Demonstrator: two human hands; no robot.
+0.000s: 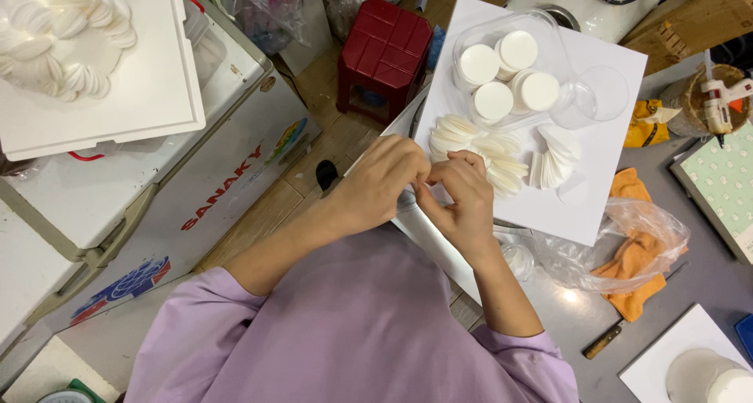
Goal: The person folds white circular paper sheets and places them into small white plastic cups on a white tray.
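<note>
Item: folded cotton pads (pixel 480 154), beside white board (pixel 604 179). Light, soft, crushable; pinch edges. Left hand (pixel 378 185), right hand (pixel 461 201) pinched together on something hidden.

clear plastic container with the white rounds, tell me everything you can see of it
The clear plastic container is a shallow, see-through tub with rounded corners, lying on the white board beyond the hands. Four stacks of white round pads sit inside. A round transparent lid rests against its right edge. Neither hand touches it.

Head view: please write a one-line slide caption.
Both hands pinch a small white piece beside folded cotton pads on a white board.
</note>
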